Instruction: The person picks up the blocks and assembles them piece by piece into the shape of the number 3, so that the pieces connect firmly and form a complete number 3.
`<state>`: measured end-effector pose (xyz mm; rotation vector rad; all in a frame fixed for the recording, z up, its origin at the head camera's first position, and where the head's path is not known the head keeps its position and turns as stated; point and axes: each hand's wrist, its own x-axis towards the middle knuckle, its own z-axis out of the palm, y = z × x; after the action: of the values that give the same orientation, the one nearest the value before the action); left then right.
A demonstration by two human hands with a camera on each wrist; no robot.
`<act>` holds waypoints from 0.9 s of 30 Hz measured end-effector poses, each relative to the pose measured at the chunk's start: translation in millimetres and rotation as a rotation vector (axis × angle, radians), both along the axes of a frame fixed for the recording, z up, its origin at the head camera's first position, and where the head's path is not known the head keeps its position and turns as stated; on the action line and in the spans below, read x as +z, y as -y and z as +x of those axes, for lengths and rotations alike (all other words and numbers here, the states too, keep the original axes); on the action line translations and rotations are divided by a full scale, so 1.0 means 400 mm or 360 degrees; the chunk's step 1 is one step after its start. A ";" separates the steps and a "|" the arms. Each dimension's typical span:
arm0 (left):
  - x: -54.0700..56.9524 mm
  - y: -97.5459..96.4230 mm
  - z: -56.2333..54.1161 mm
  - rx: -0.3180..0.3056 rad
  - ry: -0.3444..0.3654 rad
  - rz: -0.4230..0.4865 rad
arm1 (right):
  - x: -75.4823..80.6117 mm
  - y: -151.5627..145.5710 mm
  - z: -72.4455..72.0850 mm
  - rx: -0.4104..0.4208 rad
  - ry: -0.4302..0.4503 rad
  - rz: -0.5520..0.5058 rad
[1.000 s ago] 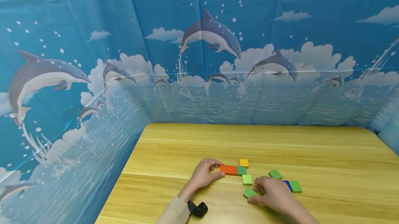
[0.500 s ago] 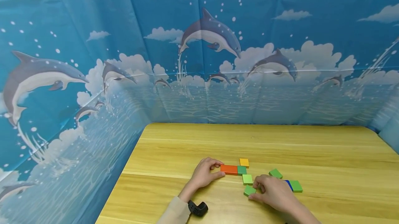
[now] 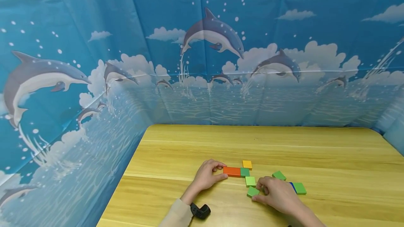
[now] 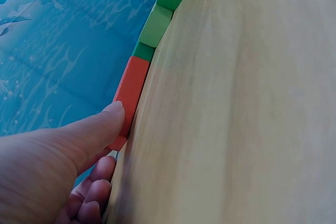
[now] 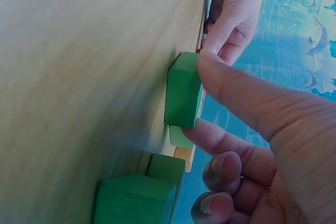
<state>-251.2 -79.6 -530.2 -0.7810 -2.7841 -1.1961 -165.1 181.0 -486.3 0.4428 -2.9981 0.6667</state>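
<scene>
My left hand (image 3: pixel 206 175) grips the left end of a long red block (image 3: pixel 231 172), its thumb along the near side. A dark green block (image 3: pixel 244 172) abuts the red block's right end. Just below that lies a light green block (image 3: pixel 250 181), with an orange-yellow block (image 3: pixel 247 165) above. Between thumb and index finger, my right hand (image 3: pixel 279 193) pinches a green square block (image 5: pixel 184 90). In the head view this block sits slightly turned, its far corner right at the light green block's near edge. The right hand's other fingers curl loosely beneath the palm.
Right of my right hand lie a green block (image 3: pixel 279 175), a blue block (image 3: pixel 293 187) partly hidden by the hand, and another green block (image 3: pixel 300 188) beside it. The wooden table (image 3: pixel 176 146) meets a dolphin-print curtain (image 3: pixel 189 104) behind. A black device (image 3: pixel 200 212) sits at my left wrist.
The pinched green block has shifted slightly away from me toward the light green block and turned a little. My right hand moved with it; my left hand stayed on the red block.
</scene>
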 end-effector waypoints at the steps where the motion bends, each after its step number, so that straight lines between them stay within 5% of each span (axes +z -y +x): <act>1: -0.001 0.000 0.000 0.0001 0.0000 -0.0001 | 0.000 0.000 0.000 0.0000 0.0002 -0.0005; 18: 0.002 0.000 0.002 -0.0011 0.0003 0.0007 | 0.002 -0.007 0.003 0.0024 -0.0015 -0.0040; 27: 0.002 0.001 0.004 -0.0007 -0.0013 0.0011 | 0.024 -0.081 -0.017 0.0060 0.0014 -0.0140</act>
<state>-249.5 -80.0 -529.3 -0.7897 -2.7718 -1.1993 -171.9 213.3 -476.6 0.4941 -2.9609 0.8023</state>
